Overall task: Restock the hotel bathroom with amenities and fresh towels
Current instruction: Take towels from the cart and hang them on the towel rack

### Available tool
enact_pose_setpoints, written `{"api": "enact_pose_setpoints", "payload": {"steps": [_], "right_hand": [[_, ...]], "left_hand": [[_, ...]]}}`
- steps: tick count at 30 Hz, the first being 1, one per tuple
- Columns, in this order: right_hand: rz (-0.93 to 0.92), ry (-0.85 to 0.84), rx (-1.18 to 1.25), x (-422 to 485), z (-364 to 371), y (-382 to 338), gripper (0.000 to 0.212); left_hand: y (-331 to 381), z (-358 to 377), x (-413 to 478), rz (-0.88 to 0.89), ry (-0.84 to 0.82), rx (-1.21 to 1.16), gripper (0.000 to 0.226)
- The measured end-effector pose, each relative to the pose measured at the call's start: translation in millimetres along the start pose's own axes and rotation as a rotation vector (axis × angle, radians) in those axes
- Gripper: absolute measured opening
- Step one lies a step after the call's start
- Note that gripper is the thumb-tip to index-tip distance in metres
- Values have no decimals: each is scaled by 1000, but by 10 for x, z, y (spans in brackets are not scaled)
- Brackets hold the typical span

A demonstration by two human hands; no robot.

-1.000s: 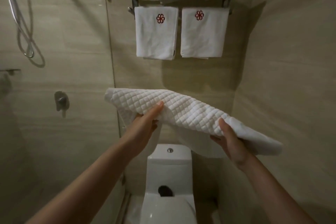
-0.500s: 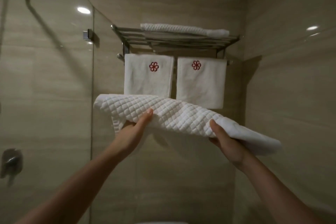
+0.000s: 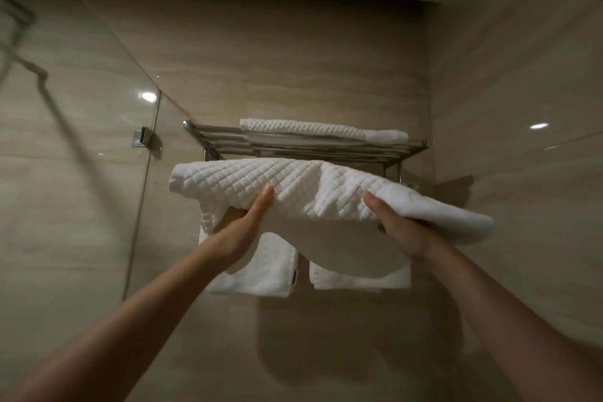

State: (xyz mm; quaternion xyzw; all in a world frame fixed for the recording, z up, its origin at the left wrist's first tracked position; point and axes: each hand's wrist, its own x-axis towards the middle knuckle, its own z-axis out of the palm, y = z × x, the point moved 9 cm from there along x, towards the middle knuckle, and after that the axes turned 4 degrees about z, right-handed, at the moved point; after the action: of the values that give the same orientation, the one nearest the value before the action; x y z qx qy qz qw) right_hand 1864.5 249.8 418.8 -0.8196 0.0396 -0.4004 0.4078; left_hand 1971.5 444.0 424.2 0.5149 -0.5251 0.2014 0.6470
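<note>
A folded white quilted towel [image 3: 303, 186] is held up just below the front of the chrome wall rack [image 3: 215, 140]. My left hand [image 3: 243, 222] grips it from underneath near its left end, thumb on top. My right hand [image 3: 396, 227] grips it the same way toward the right end, which droops. Another folded white towel [image 3: 323, 129] lies on top of the rack. Two white hand towels [image 3: 261, 274] [image 3: 359, 277] hang under the rack, their upper parts hidden behind the held towel.
A glass shower partition [image 3: 98, 173] with a metal clamp [image 3: 142, 137] stands at the left. Beige tiled walls close in behind and on the right. The ceiling edge runs close above the rack.
Both hands have lifted the quilted towel from below the hanging towels up to rack height. My view has tilted upward; the toilet and the red towel emblems are no longer seen.
</note>
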Motion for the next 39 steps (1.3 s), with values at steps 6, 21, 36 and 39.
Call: {"api": "enact_pose_setpoints", "payload": {"steps": [6, 21, 36, 39], "right_hand": [[-177, 22, -67, 608, -391, -550, 74], [-456, 251, -244, 1549, -1239, -1382, 71], [-575, 306, -341, 2702, -1116, -1063, 89], [-460, 316, -354, 2872, -1089, -776, 89]], "left_hand": [[131, 34, 762, 108, 71, 76, 42], [530, 403, 2154, 351, 90, 116, 50], [-118, 624, 3319, 210, -68, 1282, 30], [-471, 566, 3513, 58, -68, 1401, 46]]}}
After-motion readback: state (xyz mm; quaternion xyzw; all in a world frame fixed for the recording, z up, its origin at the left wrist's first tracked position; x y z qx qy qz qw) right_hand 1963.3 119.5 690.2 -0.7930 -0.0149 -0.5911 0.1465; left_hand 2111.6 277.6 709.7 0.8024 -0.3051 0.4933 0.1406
